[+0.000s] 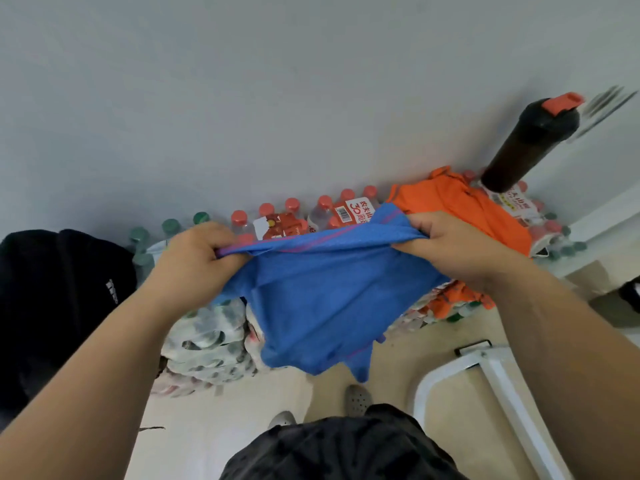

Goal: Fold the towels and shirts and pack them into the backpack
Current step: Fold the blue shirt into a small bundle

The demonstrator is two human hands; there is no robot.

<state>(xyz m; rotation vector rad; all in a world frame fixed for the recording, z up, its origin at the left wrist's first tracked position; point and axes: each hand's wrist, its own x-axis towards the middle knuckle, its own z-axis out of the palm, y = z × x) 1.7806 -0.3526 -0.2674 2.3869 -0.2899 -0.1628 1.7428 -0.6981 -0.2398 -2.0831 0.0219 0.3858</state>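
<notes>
1. Grey wall [242,98] behind, with wrapped packs [207,341] of bottled water stacked against it.
2. Black backpack [52,289] sits left of the packs.
3. Blue cloth [322,299] hangs in the air over the packs.
4. Orange shirt [460,206] lies on top of the packs.
5. Clutching the cloth's top corners, one each: left grip [194,258] and right grip [457,247].
6. Dark bottle [526,143] stands on the packs, far right.
</notes>
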